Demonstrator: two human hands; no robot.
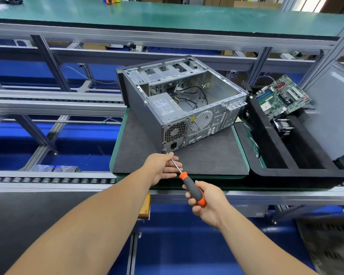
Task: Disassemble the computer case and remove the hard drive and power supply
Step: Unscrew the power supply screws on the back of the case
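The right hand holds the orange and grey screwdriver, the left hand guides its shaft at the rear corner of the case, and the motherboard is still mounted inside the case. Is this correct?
One detail is wrong. The motherboard is not inside the computer case; it lies in the black tray beside it, as the head view shows. The right hand does hold the screwdriver, and the left hand guides its shaft.
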